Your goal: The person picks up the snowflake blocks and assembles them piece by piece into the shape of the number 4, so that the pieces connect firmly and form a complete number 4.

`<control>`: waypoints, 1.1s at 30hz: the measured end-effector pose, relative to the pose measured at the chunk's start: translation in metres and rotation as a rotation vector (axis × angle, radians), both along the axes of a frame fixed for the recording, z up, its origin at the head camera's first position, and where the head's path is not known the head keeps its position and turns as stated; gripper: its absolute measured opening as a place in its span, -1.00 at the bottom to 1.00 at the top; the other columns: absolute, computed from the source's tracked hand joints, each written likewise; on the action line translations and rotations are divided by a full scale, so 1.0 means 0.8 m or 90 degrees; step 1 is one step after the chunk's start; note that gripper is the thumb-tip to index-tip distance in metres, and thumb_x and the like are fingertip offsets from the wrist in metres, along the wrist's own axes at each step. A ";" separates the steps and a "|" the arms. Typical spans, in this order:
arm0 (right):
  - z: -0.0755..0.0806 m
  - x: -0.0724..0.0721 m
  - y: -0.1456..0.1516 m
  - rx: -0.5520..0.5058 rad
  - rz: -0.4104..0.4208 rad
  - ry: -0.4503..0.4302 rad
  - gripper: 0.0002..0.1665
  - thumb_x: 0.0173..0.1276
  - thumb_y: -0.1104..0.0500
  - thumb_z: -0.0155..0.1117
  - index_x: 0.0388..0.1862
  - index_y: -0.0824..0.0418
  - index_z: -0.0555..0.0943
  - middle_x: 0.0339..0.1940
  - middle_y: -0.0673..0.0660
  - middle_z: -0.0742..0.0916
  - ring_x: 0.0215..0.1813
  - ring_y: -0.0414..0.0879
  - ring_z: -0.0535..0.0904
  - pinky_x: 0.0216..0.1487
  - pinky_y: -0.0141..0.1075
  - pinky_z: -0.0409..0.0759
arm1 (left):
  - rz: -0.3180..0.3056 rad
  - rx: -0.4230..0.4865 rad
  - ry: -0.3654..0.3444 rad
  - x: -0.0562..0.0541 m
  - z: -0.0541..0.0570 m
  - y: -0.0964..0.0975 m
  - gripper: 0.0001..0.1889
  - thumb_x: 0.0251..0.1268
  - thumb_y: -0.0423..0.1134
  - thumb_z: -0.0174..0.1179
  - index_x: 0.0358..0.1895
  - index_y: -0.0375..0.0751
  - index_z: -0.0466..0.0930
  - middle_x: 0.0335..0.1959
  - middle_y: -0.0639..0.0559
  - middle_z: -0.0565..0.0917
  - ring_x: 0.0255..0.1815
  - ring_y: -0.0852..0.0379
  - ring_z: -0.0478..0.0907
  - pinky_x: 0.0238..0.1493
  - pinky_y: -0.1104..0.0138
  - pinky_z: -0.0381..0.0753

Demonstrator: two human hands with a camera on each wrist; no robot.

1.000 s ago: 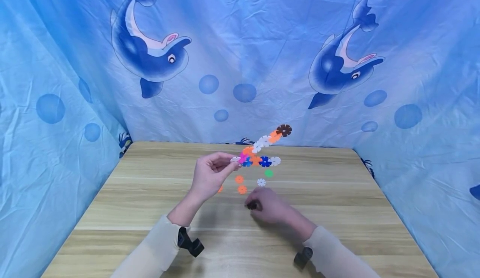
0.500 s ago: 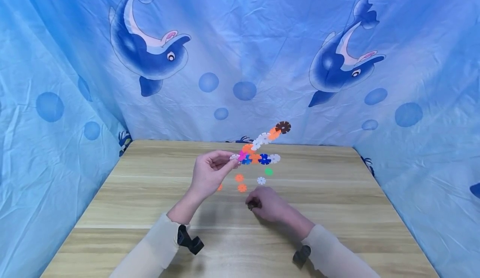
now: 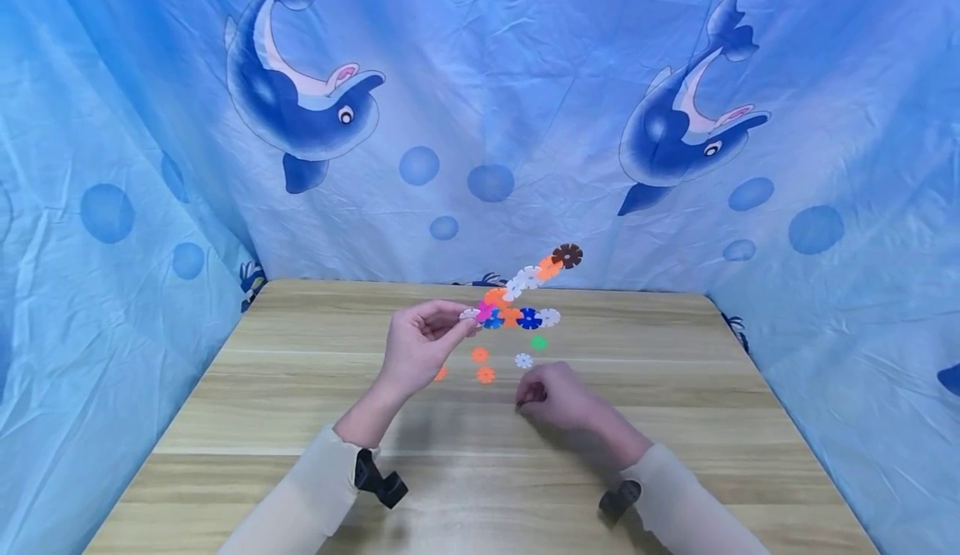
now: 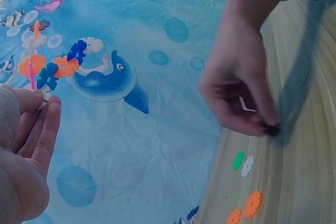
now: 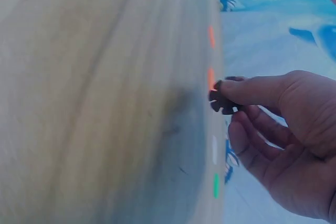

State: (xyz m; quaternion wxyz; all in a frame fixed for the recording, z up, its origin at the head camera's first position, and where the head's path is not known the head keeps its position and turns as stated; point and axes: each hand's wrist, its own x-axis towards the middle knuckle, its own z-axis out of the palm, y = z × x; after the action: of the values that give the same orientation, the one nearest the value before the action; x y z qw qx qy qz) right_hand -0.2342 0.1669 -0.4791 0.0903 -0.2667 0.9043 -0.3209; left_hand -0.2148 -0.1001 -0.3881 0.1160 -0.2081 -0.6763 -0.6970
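My left hand (image 3: pixel 422 353) pinches the white end disc (image 3: pixel 470 317) of a chain of interlocking notched discs, held up above the table. A row of blue, orange and white discs runs right from there; a second branch climbs through pink, orange (image 3: pixel 496 297) and white to a brown disc (image 3: pixel 567 256) at its tip. Lower and to the right, my right hand (image 3: pixel 562 397) holds a loose dark brown notched disc (image 5: pixel 224 98) between thumb and fingers, clearest in the right wrist view. The two hands are apart.
On the wooden table (image 3: pixel 300 488) lie loose discs: a green disc (image 3: pixel 538 343), a white disc (image 3: pixel 523 361) and several orange ones, such as the orange disc (image 3: pixel 486 375). A blue dolphin-print curtain (image 3: pixel 525 105) surrounds the table's back and sides.
My right hand has shifted a little to the right and slightly up with the brown disc in its fingers. My left hand and the disc chain stay almost where they were.
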 end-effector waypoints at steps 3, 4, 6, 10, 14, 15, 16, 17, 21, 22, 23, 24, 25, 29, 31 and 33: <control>0.011 -0.002 0.009 -0.049 -0.036 0.056 -0.83 0.35 0.33 0.49 -0.16 0.10 0.82 -0.27 -0.09 0.79 -0.23 -0.27 0.65 -0.20 -0.42 0.72 | 0.001 0.000 -0.002 0.000 -0.001 0.000 -0.85 0.36 -0.42 0.43 -0.06 -0.38 0.79 -0.13 -0.38 0.83 -0.22 0.19 0.86 -0.06 0.29 0.87; 0.016 -0.002 0.012 -0.067 -0.053 0.086 -0.83 0.34 0.34 0.50 -0.16 0.10 0.82 -0.27 -0.08 0.79 -0.24 -0.27 0.66 -0.21 -0.42 0.73 | 0.000 0.000 -0.003 0.001 -0.001 0.000 -0.84 0.36 -0.42 0.43 -0.06 -0.38 0.79 -0.13 -0.38 0.83 -0.22 0.18 0.87 -0.06 0.29 0.87; 0.026 -0.003 0.016 -0.104 -0.079 0.157 -0.84 0.32 0.34 0.53 -0.18 0.11 0.83 -0.29 -0.06 0.81 -0.26 -0.26 0.69 -0.22 -0.41 0.76 | 0.001 0.001 -0.006 0.001 -0.002 0.000 -0.84 0.36 -0.42 0.43 -0.06 -0.38 0.79 -0.13 -0.38 0.83 -0.22 0.16 0.87 -0.07 0.30 0.87; 0.050 -0.002 0.025 -0.182 -0.133 0.271 -0.81 0.28 0.36 0.57 -0.22 0.09 0.82 -0.27 -0.03 0.85 -0.24 -0.19 0.77 -0.17 -0.39 0.82 | 0.001 0.001 -0.007 0.001 -0.003 -0.001 -0.84 0.36 -0.41 0.43 -0.05 -0.38 0.79 -0.13 -0.38 0.83 -0.22 0.16 0.87 -0.07 0.30 0.87; 0.071 0.000 0.032 -0.255 -0.169 0.386 -0.75 0.20 0.45 0.59 -0.24 0.14 0.83 -0.25 0.06 0.86 -0.19 -0.07 0.80 -0.06 -0.51 0.78 | 0.004 -0.003 -0.001 -0.001 -0.002 -0.001 -0.85 0.36 -0.41 0.43 -0.06 -0.37 0.79 -0.14 -0.38 0.83 -0.22 0.17 0.87 -0.05 0.29 0.86; 0.075 0.001 0.034 -0.270 -0.173 0.411 -0.74 0.18 0.47 0.59 -0.24 0.16 0.83 -0.25 0.08 0.86 -0.19 -0.07 0.80 -0.04 -0.55 0.76 | 0.004 -0.003 -0.001 -0.001 -0.002 -0.001 -0.85 0.37 -0.41 0.43 -0.06 -0.37 0.79 -0.14 -0.38 0.83 -0.22 0.17 0.87 -0.05 0.29 0.86; 0.080 0.002 0.035 -0.282 -0.176 0.436 -0.72 0.16 0.49 0.59 -0.24 0.18 0.84 -0.25 0.11 0.86 -0.18 -0.09 0.79 -0.03 -0.59 0.73 | 0.004 -0.002 0.000 -0.001 -0.002 -0.001 -0.85 0.37 -0.41 0.43 -0.06 -0.37 0.79 -0.14 -0.38 0.83 -0.22 0.17 0.87 -0.05 0.29 0.86; 0.083 0.002 0.036 -0.297 -0.177 0.454 -0.72 0.14 0.51 0.59 -0.24 0.21 0.84 -0.25 0.14 0.86 -0.17 -0.12 0.79 -0.01 -0.61 0.72 | 0.005 -0.002 0.000 -0.001 -0.002 -0.002 -0.85 0.37 -0.41 0.43 -0.06 -0.37 0.79 -0.14 -0.38 0.83 -0.22 0.17 0.87 -0.05 0.29 0.86; 0.094 0.007 0.037 -0.331 -0.168 0.496 -0.70 0.13 0.55 0.57 -0.23 0.23 0.85 -0.22 0.19 0.87 -0.11 -0.21 0.79 0.06 -0.62 0.70 | 0.008 -0.003 0.004 -0.001 -0.003 -0.002 -0.85 0.36 -0.41 0.43 -0.06 -0.37 0.79 -0.14 -0.37 0.83 -0.22 0.17 0.87 -0.05 0.30 0.86; 0.096 0.009 0.037 -0.336 -0.164 0.502 -0.70 0.13 0.56 0.57 -0.24 0.24 0.85 -0.21 0.21 0.87 -0.09 -0.22 0.79 0.06 -0.61 0.70 | 0.009 -0.004 0.005 -0.001 -0.003 -0.002 -0.85 0.36 -0.41 0.43 -0.06 -0.37 0.79 -0.14 -0.37 0.83 -0.22 0.16 0.87 -0.05 0.30 0.86; 0.098 0.010 0.036 -0.340 -0.159 0.507 -0.70 0.13 0.56 0.56 -0.24 0.24 0.85 -0.20 0.22 0.87 -0.08 -0.21 0.79 0.07 -0.60 0.71 | 0.009 -0.004 0.007 -0.001 -0.003 -0.002 -0.85 0.36 -0.41 0.43 -0.06 -0.37 0.79 -0.14 -0.37 0.83 -0.21 0.16 0.87 -0.05 0.30 0.86; 0.099 0.011 0.036 -0.343 -0.155 0.512 -0.69 0.13 0.57 0.56 -0.24 0.24 0.85 -0.20 0.22 0.87 -0.07 -0.22 0.79 0.08 -0.59 0.71 | 0.009 -0.004 0.009 -0.001 -0.003 -0.002 -0.85 0.36 -0.42 0.43 -0.06 -0.37 0.79 -0.14 -0.37 0.83 -0.21 0.15 0.87 -0.05 0.29 0.86; 0.101 0.012 0.035 -0.348 -0.149 0.515 -0.69 0.12 0.57 0.56 -0.24 0.25 0.85 -0.20 0.23 0.87 -0.06 -0.23 0.79 0.08 -0.59 0.71 | 0.008 -0.004 0.009 -0.001 -0.003 -0.002 -0.85 0.36 -0.42 0.43 -0.06 -0.37 0.79 -0.14 -0.37 0.83 -0.21 0.15 0.87 -0.05 0.29 0.86; 0.105 0.016 0.032 -0.384 -0.130 0.529 -0.69 0.10 0.62 0.52 -0.26 0.31 0.84 -0.22 0.28 0.86 -0.04 -0.31 0.77 0.08 -0.55 0.73 | 0.005 -0.002 0.009 -0.001 -0.003 -0.001 -0.85 0.37 -0.42 0.43 -0.06 -0.38 0.79 -0.13 -0.39 0.83 -0.21 0.19 0.86 -0.04 0.29 0.86; 0.107 0.018 0.030 -0.400 -0.125 0.538 -0.69 0.09 0.64 0.51 -0.27 0.33 0.83 -0.23 0.29 0.85 -0.05 -0.29 0.78 0.07 -0.54 0.74 | 0.005 -0.003 0.007 -0.001 -0.003 -0.001 -0.85 0.37 -0.42 0.43 -0.06 -0.38 0.79 -0.12 -0.39 0.83 -0.21 0.22 0.86 -0.04 0.30 0.86; 0.109 0.018 0.029 -0.411 -0.119 0.547 -0.69 0.07 0.65 0.51 -0.28 0.35 0.82 -0.23 0.30 0.85 -0.08 -0.21 0.80 0.07 -0.53 0.75 | 0.006 -0.004 0.005 -0.001 -0.003 -0.002 -0.85 0.37 -0.42 0.42 -0.06 -0.38 0.79 -0.13 -0.39 0.83 -0.21 0.23 0.86 -0.05 0.30 0.86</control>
State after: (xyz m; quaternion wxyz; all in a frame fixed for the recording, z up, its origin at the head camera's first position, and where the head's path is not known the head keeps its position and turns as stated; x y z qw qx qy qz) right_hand -0.2195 0.1899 -0.3922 -0.4031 -0.3065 0.7349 -0.4511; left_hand -0.2154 -0.1013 -0.3906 0.1214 -0.2085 -0.6792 -0.6932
